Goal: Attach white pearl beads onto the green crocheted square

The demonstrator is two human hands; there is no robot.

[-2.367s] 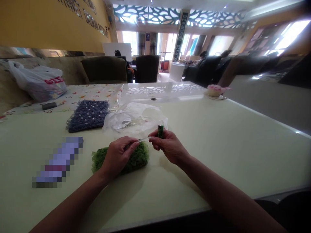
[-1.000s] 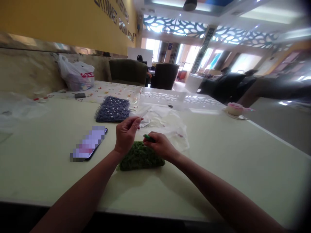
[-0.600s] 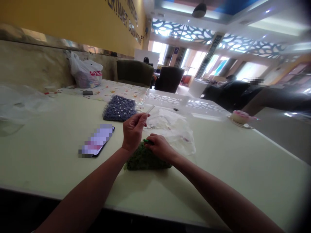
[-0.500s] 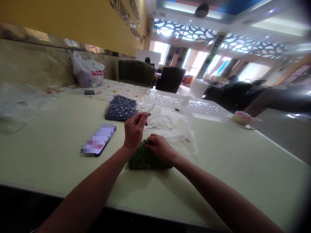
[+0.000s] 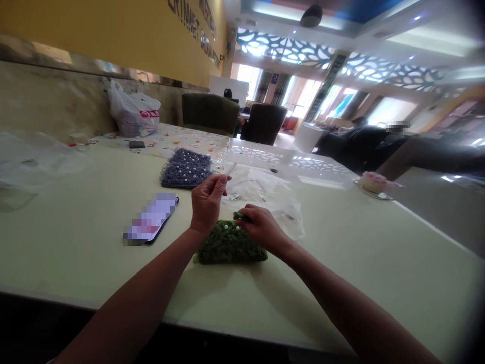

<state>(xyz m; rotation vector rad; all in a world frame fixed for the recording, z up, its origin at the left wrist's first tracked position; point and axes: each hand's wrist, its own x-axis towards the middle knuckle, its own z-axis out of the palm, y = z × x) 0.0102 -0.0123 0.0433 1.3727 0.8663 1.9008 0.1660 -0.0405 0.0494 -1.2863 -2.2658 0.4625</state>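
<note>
A dark green textured pouch (image 5: 231,247) lies on the table in front of me, with a couple of white pearl-like beads on its upper side. Pinched in my left hand (image 5: 207,199) is a thin, translucent white stick (image 5: 232,170) that points up and away. My right hand (image 5: 259,227) is closed around a small green object (image 5: 239,216), perhaps a tool's end, just above the pouch's far right part; most of it is hidden by my fingers. Behind my left hand rests a blue-grey pouch (image 5: 185,168) dotted with white beads.
A phone (image 5: 153,217) lies left of my hands. White plastic sheeting (image 5: 261,194) with small bits spreads beyond the green pouch. At the back left stands a filled plastic bag (image 5: 134,111); a clear bag (image 5: 34,159) lies far left. A pink-topped bowl (image 5: 374,183) stands at right.
My right hand has lifted slightly off the green pouch and moved right, uncovering white beads on it. My left hand still holds the stick, almost unmoved.
</note>
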